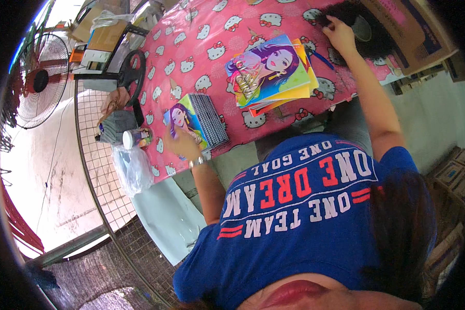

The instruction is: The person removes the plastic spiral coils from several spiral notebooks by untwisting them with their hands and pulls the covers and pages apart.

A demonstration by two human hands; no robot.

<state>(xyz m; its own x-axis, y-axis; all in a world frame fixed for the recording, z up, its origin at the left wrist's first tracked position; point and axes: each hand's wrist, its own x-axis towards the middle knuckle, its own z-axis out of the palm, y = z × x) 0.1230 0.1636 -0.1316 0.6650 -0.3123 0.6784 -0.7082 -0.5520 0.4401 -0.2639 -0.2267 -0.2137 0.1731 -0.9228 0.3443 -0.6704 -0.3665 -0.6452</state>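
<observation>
My left hand [183,143] lies over the near left part of a stack of spiral-bound notebooks [207,121], its fingers stretched out on the illustrated cover. The dark coil bindings face right. My right hand [341,35] reaches to the far right, fingers bent together at the edge of a black, bristly-looking heap [354,18]. Whatever those fingers pinch is too small to make out. Between my hands lies a loose pile of bright printed covers [271,70], with yellow and orange sheets fanned beneath the top one. A slim blue object [323,58] lies beside that pile.
The pink patterned tablecloth [191,49] covers the table. A cardboard box [413,33] stands at the far right. On the left are a white-lidded jar [130,139], a clear plastic bag [132,168], a black-handled tool [133,76], a wire grid [95,124] and a standing fan [41,80].
</observation>
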